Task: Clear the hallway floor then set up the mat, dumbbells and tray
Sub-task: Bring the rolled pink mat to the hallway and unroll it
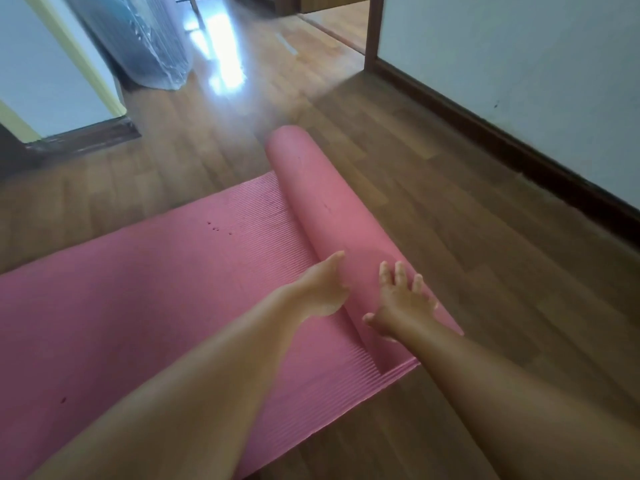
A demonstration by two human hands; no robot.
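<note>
Pink ribbed foam mat (156, 289): left part flat, right part rolled. Left hand (322, 289), right hand (401, 303): fingers extended, apparently pressing the roll, grasping nothing. Dumbbells, tray: unseen, pending.

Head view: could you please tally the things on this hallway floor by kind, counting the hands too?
Mat: 1
Hands: 2 (left hand, right hand)
Plastic-wrapped bundle: 1
Total: 4
</note>
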